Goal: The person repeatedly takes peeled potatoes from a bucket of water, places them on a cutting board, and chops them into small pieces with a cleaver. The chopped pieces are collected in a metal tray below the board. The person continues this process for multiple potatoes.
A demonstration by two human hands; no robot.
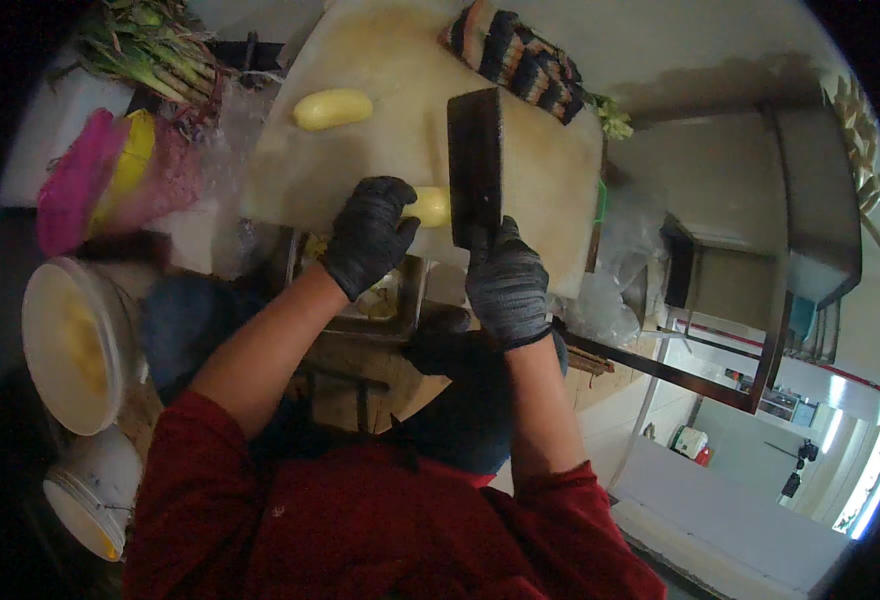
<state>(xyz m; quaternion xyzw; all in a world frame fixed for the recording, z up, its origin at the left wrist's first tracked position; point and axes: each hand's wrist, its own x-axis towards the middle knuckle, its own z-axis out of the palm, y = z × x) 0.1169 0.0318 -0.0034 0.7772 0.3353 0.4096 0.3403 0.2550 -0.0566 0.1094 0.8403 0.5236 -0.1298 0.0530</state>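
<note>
My right hand (509, 289), in a dark grey knit glove, grips a cleaver (476, 165) with a broad dark blade. Its blade stands over the right end of a peeled yellow vegetable (432, 206), which looks like a potato. My left hand (374, 232), gloved too, rests its curled fingers on that vegetable's left end and steadies it on the cutting board (402, 52). The blade hides whatever lies right behind it. Farther up the board, to the left, lies a second peeled yellow vegetable (333, 109), whole and untouched.
A striped cloth (518, 60) lies on the board's far edge. Below the near edge sits a metal pan (380, 326) with scraps. Leafy stalks (151, 52), a pink bag (76, 187) and a white bucket (72, 345) stand left. Clear plastic (612, 307) and a metal sink (710, 165) are right.
</note>
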